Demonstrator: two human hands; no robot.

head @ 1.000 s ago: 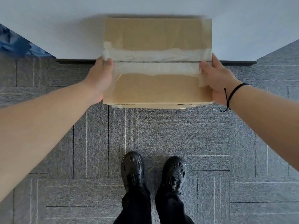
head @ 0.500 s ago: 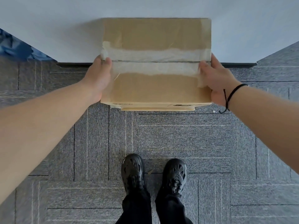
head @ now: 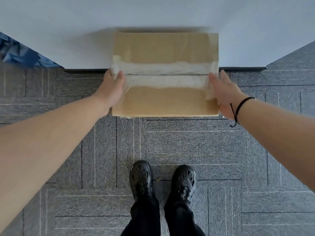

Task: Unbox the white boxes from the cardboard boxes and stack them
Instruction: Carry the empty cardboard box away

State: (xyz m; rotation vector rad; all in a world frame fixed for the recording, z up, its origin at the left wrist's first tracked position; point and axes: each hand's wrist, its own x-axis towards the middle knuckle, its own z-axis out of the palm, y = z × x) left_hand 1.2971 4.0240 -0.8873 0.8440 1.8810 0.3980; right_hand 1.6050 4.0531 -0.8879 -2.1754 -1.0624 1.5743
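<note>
Showing torn pale tape along its seam, cardboard box (head: pixel 165 74).

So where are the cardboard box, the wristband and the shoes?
cardboard box (head: pixel 170 101): head view, bare brown top face.
wristband (head: pixel 242 103): head view, black cord on right wrist.
shoes (head: pixel 140 178): head view, left shoe's top.

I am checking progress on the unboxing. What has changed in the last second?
The right hand has loosened its grip on the taped brown cardboard box; its fingers look straighter, though blurred. The left hand still grips the left edge. The box stays shut, and the black shoes stay in place.
</note>
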